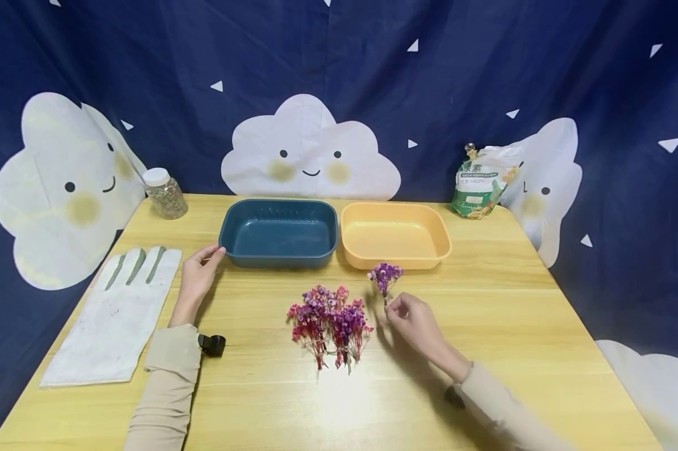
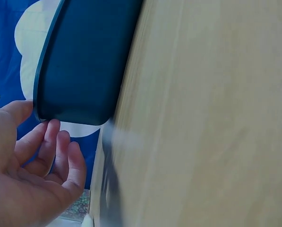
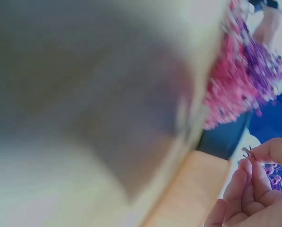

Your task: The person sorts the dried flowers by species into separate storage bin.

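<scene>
My left hand point(image 1: 200, 275) is at the left front corner of a dark blue rectangular basin point(image 1: 281, 260). In the left wrist view, its thumb and fingertips pinch the rim of that basin point(image 2: 81, 61). My right hand point(image 1: 418, 322) holds a small bunch of purple dried flowers point(image 1: 385, 276) by the stems, in front of the yellow basin point(image 1: 395, 264). Thumb and forefinger meet round the stem ends in the right wrist view, where the hand point(image 3: 259, 189) partly hides the purple heads point(image 3: 274, 178). Left of it, several pink and purple dried flower bunches point(image 1: 333, 319) lie on the table.
A white cloth point(image 1: 110, 326) with several narrow grey-green pieces point(image 1: 136, 266) lies at the left. A white-lidded jar point(image 1: 166, 195) stands at the back left. A clipped green and white bag point(image 1: 480, 185) sits at the back right of the wooden table point(image 1: 497, 313).
</scene>
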### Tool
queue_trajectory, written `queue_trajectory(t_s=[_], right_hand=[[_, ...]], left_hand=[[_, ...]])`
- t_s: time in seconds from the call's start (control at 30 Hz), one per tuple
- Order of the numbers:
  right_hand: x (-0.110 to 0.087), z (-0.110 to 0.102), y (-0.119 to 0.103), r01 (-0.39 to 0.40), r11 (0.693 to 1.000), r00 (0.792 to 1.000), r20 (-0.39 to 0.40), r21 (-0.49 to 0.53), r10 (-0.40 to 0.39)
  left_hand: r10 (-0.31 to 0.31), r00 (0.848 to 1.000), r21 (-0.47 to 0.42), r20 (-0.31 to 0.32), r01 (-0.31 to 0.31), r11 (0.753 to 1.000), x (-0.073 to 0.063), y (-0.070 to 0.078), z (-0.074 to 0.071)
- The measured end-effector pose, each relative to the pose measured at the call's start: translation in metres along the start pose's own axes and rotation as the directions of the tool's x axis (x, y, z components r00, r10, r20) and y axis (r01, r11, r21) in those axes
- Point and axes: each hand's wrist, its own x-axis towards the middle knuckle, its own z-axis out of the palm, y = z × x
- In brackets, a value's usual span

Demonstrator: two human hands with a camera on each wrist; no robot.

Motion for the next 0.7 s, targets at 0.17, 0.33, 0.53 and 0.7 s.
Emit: queue_trajectory(t_s=[0.17, 0.33, 0.53, 0.7], right_hand=[[0.029, -0.006, -0.017, 0.097, 0.995, 0.995, -0.035, -0.038, -0.099], [0.059, -0.006, -0.034, 0.166, 0.985, 0.984, -0.057, -0.044, -0.168], [0.092, 0.007, -0.051, 0.204, 0.979, 0.979, -0.018, -0.031, -0.204], [0.116, 0.022, -0.059, 0.221, 0.974, 0.974, 0.056, -0.057, -0.218]], left_hand=[[0.005, 1.000, 0.003, -0.010, -0.005, 1.000, -0.002, -0.001, -0.001], [0.005, 1.000, 0.010, -0.016, -0.005, 1.000, -0.002, -0.002, -0.001], [0.012, 0.999, 0.024, -0.037, -0.011, 1.000, -0.002, -0.001, 0.001], [0.015, 0.999, 0.022, -0.043, -0.014, 1.000, -0.001, -0.001, 0.003]])
